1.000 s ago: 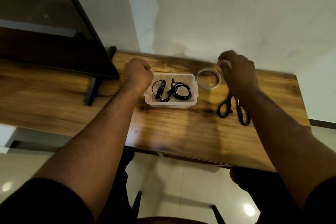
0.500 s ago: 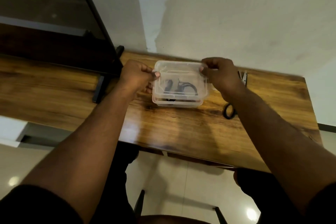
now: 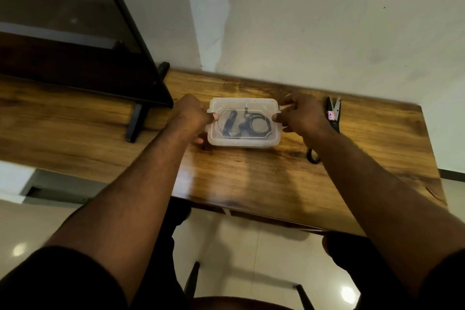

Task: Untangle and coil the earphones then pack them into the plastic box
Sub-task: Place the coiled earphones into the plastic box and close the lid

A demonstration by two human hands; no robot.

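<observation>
our left hand [image 3: 187,118] and right hand [image 3: 300,116] gripped the plastic box [image 3: 243,122] at its ends, thumbs curled onto the lid [image 3: 269,106]; the coiled earphones [image 3: 245,124] lay inside. uneven pressing could leave a corner unsealed or skid the box along the table [image 3: 251,178].

Counted: two hands, left hand [image 3: 189,116] and right hand [image 3: 302,115], one plastic box [image 3: 243,142], one earphones [image 3: 245,123], one scissors [image 3: 333,114], one monitor [image 3: 75,33].

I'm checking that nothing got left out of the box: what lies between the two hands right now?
In the head view, only the lidded plastic box lies between the left hand and the right hand, with the earphones inside it.
</observation>
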